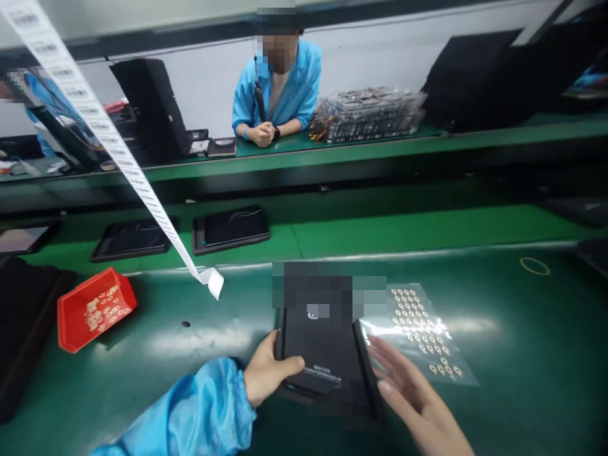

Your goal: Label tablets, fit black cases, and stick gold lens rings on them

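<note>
A black tablet (316, 345) is tilted in front of me with its back and printed markings showing; part of it is blurred out. It appears to lie in or against a dark tray (367, 370), whose edge shows along the right. My left hand (270, 373) grips the tablet's left side, thumb on its back and the other fingers hidden. At the right edge is my right hand (408, 386), fingers stretched and apart; whether it touches the edge I cannot tell. Right of it lies a clear sheet (456, 361) with rows of small ring-shaped pieces (420, 329).
A red bin (71, 323) with small pale rings stands at left. A label strip (123, 158) hangs down to the table. Trays with dark tablets (232, 227) line the green shelf. A rubber band (534, 266) lies at right. A person in blue (304, 82) leans opposite.
</note>
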The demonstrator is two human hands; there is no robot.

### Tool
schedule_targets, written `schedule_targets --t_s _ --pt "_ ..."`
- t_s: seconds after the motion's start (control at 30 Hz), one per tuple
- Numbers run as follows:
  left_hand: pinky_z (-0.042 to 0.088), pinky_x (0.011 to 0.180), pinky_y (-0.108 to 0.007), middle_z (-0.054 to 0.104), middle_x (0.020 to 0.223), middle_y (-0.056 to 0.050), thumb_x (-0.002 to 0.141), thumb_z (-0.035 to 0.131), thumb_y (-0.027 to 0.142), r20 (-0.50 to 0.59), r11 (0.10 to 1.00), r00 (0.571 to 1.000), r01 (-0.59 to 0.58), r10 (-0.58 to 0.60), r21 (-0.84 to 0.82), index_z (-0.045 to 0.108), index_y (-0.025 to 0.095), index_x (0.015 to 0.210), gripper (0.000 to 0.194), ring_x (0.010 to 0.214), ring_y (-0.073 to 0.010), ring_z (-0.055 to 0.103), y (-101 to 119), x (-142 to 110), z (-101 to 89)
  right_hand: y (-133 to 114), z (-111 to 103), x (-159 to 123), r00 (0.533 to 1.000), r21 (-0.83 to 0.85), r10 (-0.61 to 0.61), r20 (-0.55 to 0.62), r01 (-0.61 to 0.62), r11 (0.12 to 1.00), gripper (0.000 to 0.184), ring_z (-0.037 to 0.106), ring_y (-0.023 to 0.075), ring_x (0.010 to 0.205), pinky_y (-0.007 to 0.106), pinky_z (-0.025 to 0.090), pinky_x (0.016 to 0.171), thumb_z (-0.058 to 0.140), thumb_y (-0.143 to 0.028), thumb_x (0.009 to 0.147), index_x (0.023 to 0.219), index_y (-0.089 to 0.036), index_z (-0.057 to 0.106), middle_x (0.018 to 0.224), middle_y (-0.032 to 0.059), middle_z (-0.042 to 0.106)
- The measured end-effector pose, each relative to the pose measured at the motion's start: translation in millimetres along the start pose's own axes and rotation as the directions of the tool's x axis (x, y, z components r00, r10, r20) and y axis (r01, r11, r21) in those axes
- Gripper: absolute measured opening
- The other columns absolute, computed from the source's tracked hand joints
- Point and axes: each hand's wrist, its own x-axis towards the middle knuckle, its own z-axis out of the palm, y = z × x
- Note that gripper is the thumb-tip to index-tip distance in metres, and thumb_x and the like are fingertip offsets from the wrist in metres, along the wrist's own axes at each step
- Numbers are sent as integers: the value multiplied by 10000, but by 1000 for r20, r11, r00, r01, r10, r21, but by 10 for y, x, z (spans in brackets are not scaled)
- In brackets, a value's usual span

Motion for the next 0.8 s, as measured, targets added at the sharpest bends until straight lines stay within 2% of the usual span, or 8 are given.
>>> schedule_targets --t_s 0.17,0.3,0.4,0.5,0.57,0.63,0.7,0.8 --pt "407 1066 -461 564 1314 -189 726 747 583 82 973 971 -229 226 32 486 105 1295 788 1225 -322 533 366 327 150 -360 21 595 943 237 287 170 -322 917 557 511 312 1274 411 559 948 687 -480 829 1318 -258 539 1411 109 511" --pt "446 1004 -478 466 1421 -161 838 667 472 156 853 898 -439 411 281 549 177 1285 548 1297 -319 462 742 377 -35 -588 48 1607 963 285 266 49 -268 920 272 661 286 1035 374 593 869 674 -348 773 970 -161 661 1059 134 695" --pt "402 1044 -437 505 1375 -89 916 566 244 83 397 576 -654 813 644 637 225 1074 174 1283 -241 470 887 145 -512 -716 -74 2386 970 204 222 -103 -198 959 204 644 265 1064 397 551 934 586 -202 818 1010 -138 616 1070 148 679" --pt "354 1071 -440 503 1361 -83 904 587 202 -80 156 183 -453 980 878 627 199 892 42 1239 -226 494 955 -35 -1188 -835 -97 2956 950 49 135 -283 -126 991 383 505 265 1262 454 426 1069 561 -127 856 1237 -111 523 1280 176 572" --pt "310 1092 -502 437 1445 -100 894 602 266 -102 172 218 -332 971 927 662 194 872 96 1287 -274 454 977 -26 -1584 -879 103 3217 950 -68 77 -302 -102 992 424 458 259 1299 476 388 1088 583 -145 888 1301 -126 488 1353 155 515" --pt "242 1119 -561 457 1440 -106 872 602 337 -111 254 401 -326 909 911 722 207 863 177 1353 -323 374 966 66 -1826 -878 495 3409 976 -176 73 -207 -111 978 346 525 251 1213 476 423 1043 642 -205 889 1215 -123 560 1271 126 570" --pt "269 1113 -565 570 1323 -120 825 614 384 -118 396 580 -381 806 836 751 209 852 223 1308 -336 431 926 181 -1905 -846 978 3537 990 -274 122 -72 -138 952 271 599 235 1073 455 475 970 711 -262 854 1058 -106 625 1108 100 637" --pt "407 1041 -508 694 1074 -110 785 630 385 -159 534 670 -401 725 744 745 194 889 247 1089 -295 607 853 272 -1837 -798 1535 3628 978 -388 202 50 -167 906 236 620 207 969 409 509 897 745 -291 832 917 -100 634 989 78 648"
